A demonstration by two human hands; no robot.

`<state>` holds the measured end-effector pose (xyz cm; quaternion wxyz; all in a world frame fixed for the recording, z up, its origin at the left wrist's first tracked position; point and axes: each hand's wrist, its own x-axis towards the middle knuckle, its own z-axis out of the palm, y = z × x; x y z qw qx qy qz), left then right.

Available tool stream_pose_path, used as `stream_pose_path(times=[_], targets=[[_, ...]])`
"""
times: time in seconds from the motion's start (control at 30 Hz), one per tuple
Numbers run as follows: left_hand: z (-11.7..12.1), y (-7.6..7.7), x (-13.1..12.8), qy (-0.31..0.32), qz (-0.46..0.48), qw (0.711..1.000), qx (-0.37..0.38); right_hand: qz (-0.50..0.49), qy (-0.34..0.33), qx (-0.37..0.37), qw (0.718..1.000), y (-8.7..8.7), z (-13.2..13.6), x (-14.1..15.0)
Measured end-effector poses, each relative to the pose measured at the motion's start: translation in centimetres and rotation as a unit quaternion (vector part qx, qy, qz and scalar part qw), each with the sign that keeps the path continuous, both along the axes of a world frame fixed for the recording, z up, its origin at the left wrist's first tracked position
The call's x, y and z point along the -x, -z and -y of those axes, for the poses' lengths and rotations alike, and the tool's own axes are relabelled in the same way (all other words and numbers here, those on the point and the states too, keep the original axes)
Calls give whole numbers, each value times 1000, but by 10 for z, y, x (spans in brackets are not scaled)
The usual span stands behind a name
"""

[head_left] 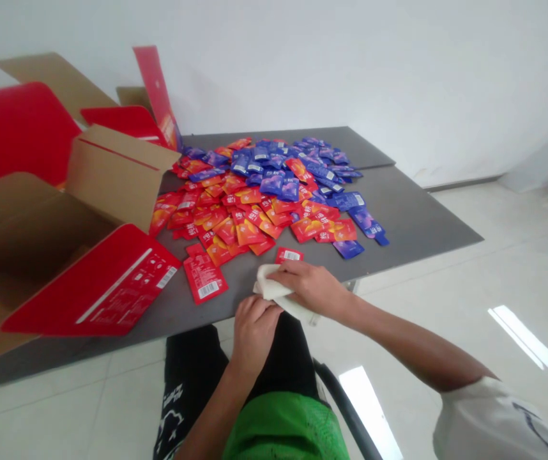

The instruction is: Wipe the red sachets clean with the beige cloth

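We hold a white cloth at the near edge of the table — our left hand curled tight on it, our right hand clasped over the top, a firm grip on the fold — a red sachet just beyond, the heap further off.

Crumpled white cloth; hand-held

Your grey worktop carries a heap of red-orange sachets at near left, blue sachets at far right, and an open cardboard carton at left.
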<state>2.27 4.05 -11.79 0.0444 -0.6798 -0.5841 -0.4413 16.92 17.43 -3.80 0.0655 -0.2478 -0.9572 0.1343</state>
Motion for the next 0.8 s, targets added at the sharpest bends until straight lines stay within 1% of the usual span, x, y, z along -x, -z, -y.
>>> stream_pose_path(times=[0.07, 0.1, 0.17, 0.23, 0.3, 0.37, 0.43, 0.5, 0.57, 0.63, 0.73, 0.8], targets=[[0, 0, 0, 5, 2, 1000, 0, 4, 6, 6, 1000, 8, -8, 2], [-1, 0, 0, 8, 5, 1000, -4, 3, 29, -1, 1000, 9, -19, 3], [-2, 0, 0, 11, 6, 1000, -11, 10, 87, -26, 996, 7, -43, 2], [-2, 1, 0, 7, 4, 1000, -15, 19, 120, -46, 992, -1, -58, 0], [-2, 1, 0, 7, 7, 1000, -17, 5, 109, -52, 993, -7, -53, -2], [-2, 0, 0, 8, 10, 1000, -19, -15, 66, -40, 997, -8, -33, -3], [-1, -1, 0, 4, 9, 1000, -15, -15, 24, -15, 1000, -3, -11, -3], [-1, -2, 0, 2, 5, 1000, -9, -8, 1, 9, 1000, 5, 1, -2], [-1, -2, 0, 7, 4, 1000, -15, -14, 11, 12, 1000, 13, -5, 0], [-1, -1, 0, 10, 3, 1000, -27, -19, 34, -6, 999, 15, -23, 2], [-2, 1, 0, 3, 4, 999, -32, -7, 68, -40, 997, 10, -51, 3], [-2, 2, -1, 4, 8, 1000, -30, 2, 83, -55, 995, 2, -59, 3]])
